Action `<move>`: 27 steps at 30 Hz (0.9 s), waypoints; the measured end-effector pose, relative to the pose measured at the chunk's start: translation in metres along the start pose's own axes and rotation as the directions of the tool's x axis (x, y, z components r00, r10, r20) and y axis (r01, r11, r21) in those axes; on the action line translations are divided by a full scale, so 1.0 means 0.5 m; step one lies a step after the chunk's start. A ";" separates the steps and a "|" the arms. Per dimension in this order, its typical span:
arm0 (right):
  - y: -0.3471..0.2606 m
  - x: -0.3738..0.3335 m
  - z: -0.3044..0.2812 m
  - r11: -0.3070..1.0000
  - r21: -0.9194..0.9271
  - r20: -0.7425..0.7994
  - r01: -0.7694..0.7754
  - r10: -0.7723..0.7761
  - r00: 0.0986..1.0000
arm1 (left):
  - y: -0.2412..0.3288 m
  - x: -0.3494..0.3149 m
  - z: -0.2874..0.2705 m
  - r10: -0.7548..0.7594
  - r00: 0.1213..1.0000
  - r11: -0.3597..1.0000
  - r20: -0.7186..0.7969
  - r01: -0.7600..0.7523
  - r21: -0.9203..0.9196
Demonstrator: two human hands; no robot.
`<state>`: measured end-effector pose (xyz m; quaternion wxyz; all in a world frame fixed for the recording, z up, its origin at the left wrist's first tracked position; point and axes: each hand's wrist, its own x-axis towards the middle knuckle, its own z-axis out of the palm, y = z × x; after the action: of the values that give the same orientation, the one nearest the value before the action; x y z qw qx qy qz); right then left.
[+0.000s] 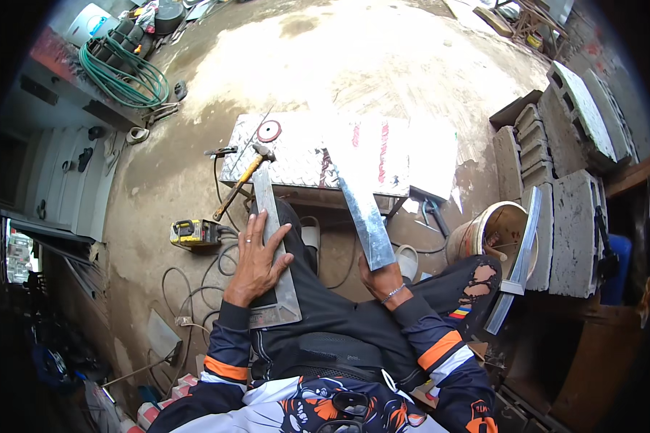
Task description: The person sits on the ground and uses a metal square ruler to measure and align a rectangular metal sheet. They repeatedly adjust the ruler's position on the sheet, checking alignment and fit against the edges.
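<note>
My left hand (258,256) lies with its fingers spread over a steel square (284,278), which rests along my left thigh. The square's short leg points left near my lap, and its long leg reaches toward the metal-topped bench. My right hand (384,280) grips the near end of a shiny strip of sheet metal (363,220). The strip slants away to the left, its far end over the bench; the fingers beneath it are partly hidden. A hammer (245,179) with a yellow handle leans on the bench's left edge, head up, close to the square's far end.
On the tread-plate bench (303,137) lies a red-rimmed disc (269,130). A yellow-and-black power unit (197,233) and loose cables sit at left. To the right stand a bucket (477,234), a leaning metal channel (525,249) and stacked concrete blocks (574,234). A green hose (112,79) is coiled far left.
</note>
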<state>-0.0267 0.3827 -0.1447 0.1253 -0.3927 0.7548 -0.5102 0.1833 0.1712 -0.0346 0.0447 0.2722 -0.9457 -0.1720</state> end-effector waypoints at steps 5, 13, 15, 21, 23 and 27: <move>-0.002 -0.004 0.012 0.996 -0.060 -0.018 0.061 -0.063 0.998 | 0.097 -0.132 -0.024 -0.293 0.940 0.951 0.176 0.267 0.155; -0.014 -0.017 0.030 0.988 -0.156 0.136 -0.018 0.039 0.990 | 0.104 -0.250 0.018 -0.224 0.956 0.974 -0.188 0.226 -0.011; -0.023 -0.002 0.030 0.991 -0.128 0.142 0.033 -0.015 0.990 | 0.088 -0.244 0.023 -0.225 0.939 0.973 -0.261 0.203 -0.108; -0.088 0.039 0.013 0.983 -0.138 0.086 0.118 -0.107 0.991 | 0.057 -0.231 0.000 -0.201 0.956 0.940 -0.214 0.127 -0.315; -0.126 0.056 -0.003 0.983 -0.155 0.105 0.095 -0.079 0.991 | 0.042 -0.226 -0.012 -0.185 0.966 0.922 -0.179 0.107 -0.372; -0.151 0.088 -0.031 0.929 -0.296 0.136 0.222 -0.189 0.972 | 0.020 -0.233 -0.027 -0.157 0.984 0.897 -0.082 0.107 -0.428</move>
<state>-0.0296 0.3483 -0.0627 0.0473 -0.5107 0.7724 -0.3746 0.2797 0.2370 -0.0175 0.1449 0.3291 -0.8612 -0.3591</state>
